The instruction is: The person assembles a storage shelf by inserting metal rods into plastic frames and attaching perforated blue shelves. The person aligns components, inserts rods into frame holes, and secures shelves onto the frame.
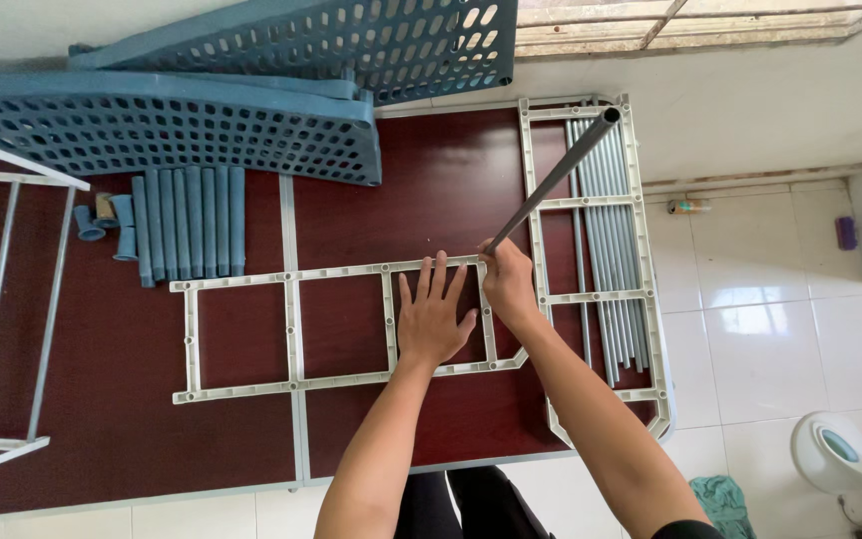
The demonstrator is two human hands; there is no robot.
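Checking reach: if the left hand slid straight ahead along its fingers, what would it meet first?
Likely the top rail of the white frame under its fingertips; the left hand lies flat, fingers pointing up the table.

Single head camera, looking steeply down, close above dark red table (132, 439), floor beyond.

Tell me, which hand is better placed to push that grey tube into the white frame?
Probably the right hand: it grips the grey tube at its lower end, over the white frame. The left hand lies flat, pressing that frame down.
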